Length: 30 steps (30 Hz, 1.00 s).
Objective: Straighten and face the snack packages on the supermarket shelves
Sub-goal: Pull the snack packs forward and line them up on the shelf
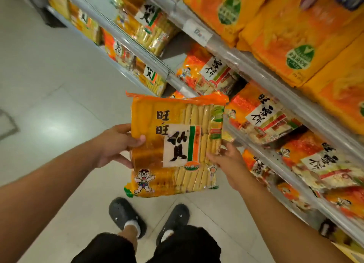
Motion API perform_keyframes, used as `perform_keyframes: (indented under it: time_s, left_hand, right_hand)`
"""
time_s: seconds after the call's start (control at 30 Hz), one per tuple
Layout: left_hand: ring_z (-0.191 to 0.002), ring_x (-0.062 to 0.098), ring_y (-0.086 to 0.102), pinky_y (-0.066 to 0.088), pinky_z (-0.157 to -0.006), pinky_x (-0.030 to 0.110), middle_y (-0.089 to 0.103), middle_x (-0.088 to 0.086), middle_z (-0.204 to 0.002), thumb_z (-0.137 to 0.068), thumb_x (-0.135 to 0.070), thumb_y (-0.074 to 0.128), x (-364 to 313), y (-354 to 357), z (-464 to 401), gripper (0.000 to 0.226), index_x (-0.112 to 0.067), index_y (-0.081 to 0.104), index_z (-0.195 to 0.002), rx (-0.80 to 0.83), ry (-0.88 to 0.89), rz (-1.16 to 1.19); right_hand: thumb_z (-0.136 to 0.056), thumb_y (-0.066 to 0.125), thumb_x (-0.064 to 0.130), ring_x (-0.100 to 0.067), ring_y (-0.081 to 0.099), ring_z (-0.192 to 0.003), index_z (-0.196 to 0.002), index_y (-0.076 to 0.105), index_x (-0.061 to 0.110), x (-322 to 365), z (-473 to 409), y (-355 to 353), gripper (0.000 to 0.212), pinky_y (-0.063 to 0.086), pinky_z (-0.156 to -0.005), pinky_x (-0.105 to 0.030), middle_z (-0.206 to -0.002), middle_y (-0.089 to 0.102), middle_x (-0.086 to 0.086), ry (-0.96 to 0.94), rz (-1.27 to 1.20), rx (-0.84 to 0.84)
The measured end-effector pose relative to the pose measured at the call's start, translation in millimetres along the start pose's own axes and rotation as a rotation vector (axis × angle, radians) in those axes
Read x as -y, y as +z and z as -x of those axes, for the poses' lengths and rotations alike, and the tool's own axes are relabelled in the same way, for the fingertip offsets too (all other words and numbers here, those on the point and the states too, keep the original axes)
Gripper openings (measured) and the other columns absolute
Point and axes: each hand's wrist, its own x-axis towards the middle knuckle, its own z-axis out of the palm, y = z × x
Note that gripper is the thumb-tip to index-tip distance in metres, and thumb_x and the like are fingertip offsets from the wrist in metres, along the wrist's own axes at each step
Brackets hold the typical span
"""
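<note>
A pale glossy tiled floor (49, 109) is seen below, with a light reflected on it. Black slip-on shoes (126, 215) with white socks and black shorts (189, 245) are visible.

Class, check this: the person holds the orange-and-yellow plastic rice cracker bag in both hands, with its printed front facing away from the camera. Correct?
Not quite. The head view shows the orange-and-yellow plastic rice cracker bag with its printed front facing the camera. The left hand and right hand do both hold it.
</note>
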Motion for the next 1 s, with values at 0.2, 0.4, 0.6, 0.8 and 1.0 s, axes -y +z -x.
perform_keyframes:
  time_s: [0.2, 0.4, 0.6, 0.8, 1.0]
  left_hand:
    - [-0.090, 0.020, 0.065, 0.060, -0.059, 0.041, 0.064, 0.000, -0.108, -0.077, -0.035, 0.078, 8, -98, 76, 0.064, -0.026, 0.044, -0.130, -0.280, 0.159, 0.035]
    - [-0.086, 0.020, 0.066, 0.058, -0.059, 0.035, 0.062, -0.003, -0.105, -0.072, -0.030, 0.084, 14, -192, 118, 0.073, -0.025, 0.042, -0.131, -0.467, 0.296, 0.063]
    - [-0.092, 0.018, 0.064, 0.058, -0.072, 0.037, 0.058, -0.011, -0.102, -0.079, -0.036, 0.077, -5, -263, 117, 0.065, -0.025, 0.043, -0.134, -0.567, 0.403, 0.024]
    - [-0.090, 0.018, 0.064, 0.060, -0.074, 0.042, 0.056, -0.013, -0.103, -0.080, -0.043, 0.073, -33, -335, 72, 0.063, -0.029, 0.043, -0.133, -0.599, 0.357, -0.073]
    - [-0.083, 0.011, 0.064, 0.057, -0.059, 0.030, 0.055, -0.018, -0.098, -0.073, -0.048, 0.077, -84, -424, 12, 0.074, -0.032, 0.041, -0.136, -0.661, 0.247, -0.132]
  right_hand:
    - [-0.074, 0.082, 0.013, -0.010, 0.071, -0.087, -0.107, 0.066, 0.024, 81, 59, 108, 0.039, 0.052, -0.070, -0.026, -0.096, 0.075, 0.007, -0.121, 0.029, 0.052]
    - [-0.077, 0.080, 0.014, -0.004, 0.071, -0.080, -0.102, 0.065, 0.026, 145, 82, 210, 0.031, 0.051, -0.063, -0.020, -0.089, 0.075, 0.013, -0.236, 0.062, 0.163]
    - [-0.085, 0.072, 0.012, -0.015, 0.072, -0.090, -0.112, 0.062, 0.021, 190, 68, 283, 0.030, 0.057, -0.073, -0.034, -0.103, 0.074, 0.004, -0.259, 0.044, 0.268]
    - [-0.083, 0.075, 0.020, -0.013, 0.072, -0.082, -0.108, 0.058, 0.027, 231, 9, 346, 0.031, 0.055, -0.060, -0.030, -0.097, 0.074, 0.007, -0.228, 0.170, 0.304]
    - [-0.083, 0.075, 0.028, -0.006, 0.071, -0.065, -0.105, 0.054, 0.029, 280, -79, 425, 0.030, 0.050, -0.046, -0.022, -0.094, 0.073, 0.007, -0.106, 0.230, 0.362]
